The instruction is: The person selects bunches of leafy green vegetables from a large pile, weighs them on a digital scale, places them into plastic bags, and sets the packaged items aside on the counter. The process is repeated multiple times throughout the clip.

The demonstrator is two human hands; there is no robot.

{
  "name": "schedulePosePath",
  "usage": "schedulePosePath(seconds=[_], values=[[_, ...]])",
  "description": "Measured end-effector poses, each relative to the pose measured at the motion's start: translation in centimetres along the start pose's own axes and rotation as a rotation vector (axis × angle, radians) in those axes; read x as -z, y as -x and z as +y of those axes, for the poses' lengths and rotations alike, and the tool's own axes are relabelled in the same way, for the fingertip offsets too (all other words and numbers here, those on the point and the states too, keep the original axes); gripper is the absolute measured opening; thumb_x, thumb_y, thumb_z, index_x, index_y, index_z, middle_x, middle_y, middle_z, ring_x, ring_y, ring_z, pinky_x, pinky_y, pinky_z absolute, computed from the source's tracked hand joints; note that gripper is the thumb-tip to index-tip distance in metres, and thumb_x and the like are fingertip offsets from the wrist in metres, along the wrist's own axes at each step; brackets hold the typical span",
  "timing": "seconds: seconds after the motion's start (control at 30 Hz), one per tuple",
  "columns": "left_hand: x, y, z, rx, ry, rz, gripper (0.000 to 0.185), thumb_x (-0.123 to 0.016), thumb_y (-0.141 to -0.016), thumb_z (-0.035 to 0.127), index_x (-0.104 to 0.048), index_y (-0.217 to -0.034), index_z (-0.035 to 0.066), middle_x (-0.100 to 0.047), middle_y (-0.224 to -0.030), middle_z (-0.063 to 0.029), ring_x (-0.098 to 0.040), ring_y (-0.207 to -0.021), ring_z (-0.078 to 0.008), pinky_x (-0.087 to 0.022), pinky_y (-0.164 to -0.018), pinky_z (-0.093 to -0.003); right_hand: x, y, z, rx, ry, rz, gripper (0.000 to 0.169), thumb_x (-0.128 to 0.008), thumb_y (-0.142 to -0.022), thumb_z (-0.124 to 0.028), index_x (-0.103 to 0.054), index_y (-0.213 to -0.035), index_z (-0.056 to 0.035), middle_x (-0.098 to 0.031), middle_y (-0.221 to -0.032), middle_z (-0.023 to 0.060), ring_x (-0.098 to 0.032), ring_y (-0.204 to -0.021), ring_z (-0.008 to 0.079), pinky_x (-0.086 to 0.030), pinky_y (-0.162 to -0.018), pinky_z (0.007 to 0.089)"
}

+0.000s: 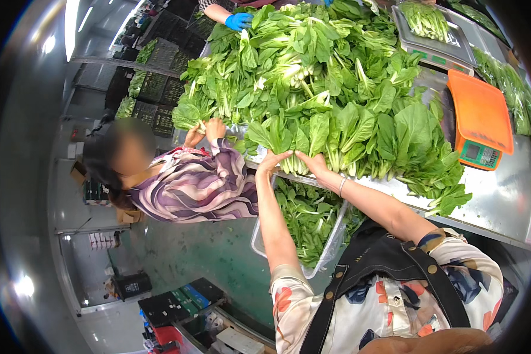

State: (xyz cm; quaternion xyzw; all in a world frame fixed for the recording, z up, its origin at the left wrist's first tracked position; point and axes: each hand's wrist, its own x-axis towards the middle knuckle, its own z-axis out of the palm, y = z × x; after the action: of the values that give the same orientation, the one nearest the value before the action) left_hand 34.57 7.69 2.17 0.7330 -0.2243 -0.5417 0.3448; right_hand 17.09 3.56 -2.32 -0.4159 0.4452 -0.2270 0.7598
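A big heap of leafy greens [309, 79] with pale stems covers the metal table. At its near edge my left hand [272, 160] and my right hand [313, 163] lie on either side of a small bunch of greens [295, 161], whose stems point towards me. The thumbs come close together above the stems. Whether the fingers press on the bunch is hard to tell, as they are partly hidden. More bunches stand in a row right of my right hand. Below my forearms is a clear plastic-lined bin [309, 221] holding loose leaves.
A co-worker in a patterned top [194, 181] handles greens at the left. Across the heap is another person's blue glove [239, 21]. An orange scale [480, 115] and a silver scale [438, 40] stand at the right, near bagged greens [513, 93]. The metal table's edge [482, 228] runs before me.
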Motion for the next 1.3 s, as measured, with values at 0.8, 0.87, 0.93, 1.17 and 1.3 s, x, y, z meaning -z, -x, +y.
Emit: schedulePosePath(seconds=[0.8, 0.87, 0.93, 1.17, 1.3], values=[[-7.4, 12.6, -3.5, -0.549, 0.470, 0.358, 0.066, -0.067, -0.077, 0.001, -0.033, -0.134, 0.001, -0.049, -0.123, -0.0100, -0.049, -0.109, -0.0206, -0.038, -0.095, -0.0320, 3.4, 7.9, -5.9, 0.147, 0.192, -0.610, 0.062, -0.066, -0.081, -0.043, -0.052, -0.121, 0.0022, -0.057, -0.117, 0.0116, -0.051, -0.108, 0.0190, -0.041, -0.092, 0.0305], [-10.4, 12.2, -2.2, -0.679, 0.474, 0.390, 0.068, -0.067, -0.076, -0.001, -0.032, -0.134, 0.002, -0.047, -0.125, -0.0096, -0.047, -0.111, -0.0201, -0.033, -0.099, -0.0331, 5.4, 8.0, -6.8, 0.306, 0.138, -0.623, 0.057, -0.066, -0.082, -0.037, -0.051, -0.121, 0.0016, -0.057, -0.118, 0.0120, -0.050, -0.109, 0.0184, -0.041, -0.093, 0.0308], [-13.7, 11.7, 0.6, -0.694, 0.472, 0.303, 0.067, -0.067, -0.076, -0.002, -0.033, -0.134, 0.002, -0.047, -0.125, -0.0096, -0.047, -0.111, -0.0202, -0.034, -0.099, -0.0332, 9.7, 9.4, -10.2, 0.358, 0.115, -0.597, 0.053, -0.066, -0.083, -0.032, -0.050, -0.122, 0.0010, -0.056, -0.118, 0.0124, -0.050, -0.109, 0.0181, -0.040, -0.094, 0.0315], [-35.0, 8.8, 14.4, -0.820, 0.322, 0.009, 0.062, -0.067, -0.079, 0.004, -0.034, -0.132, 0.002, -0.047, -0.123, -0.0084, -0.049, -0.107, -0.0197, -0.037, -0.094, -0.0310, 31.6, 14.9, -20.9, 0.436, 0.342, -0.220, 0.055, -0.061, -0.086, -0.036, -0.047, -0.127, -0.0020, -0.055, -0.121, 0.0117, -0.050, -0.113, 0.0195, -0.040, -0.096, 0.0334], [-49.0, 7.1, 20.3, -0.804, 0.219, -0.176, 0.072, -0.072, -0.078, 0.015, -0.027, -0.132, 0.001, -0.047, -0.122, -0.0116, -0.050, -0.105, -0.0207, -0.040, -0.091, -0.0314, 46.5, 17.3, -23.7, 0.458, 0.252, -0.201, 0.067, -0.053, -0.085, -0.053, -0.044, -0.127, -0.0016, -0.056, -0.118, 0.0123, -0.053, -0.106, 0.0190, -0.045, -0.090, 0.0335]])
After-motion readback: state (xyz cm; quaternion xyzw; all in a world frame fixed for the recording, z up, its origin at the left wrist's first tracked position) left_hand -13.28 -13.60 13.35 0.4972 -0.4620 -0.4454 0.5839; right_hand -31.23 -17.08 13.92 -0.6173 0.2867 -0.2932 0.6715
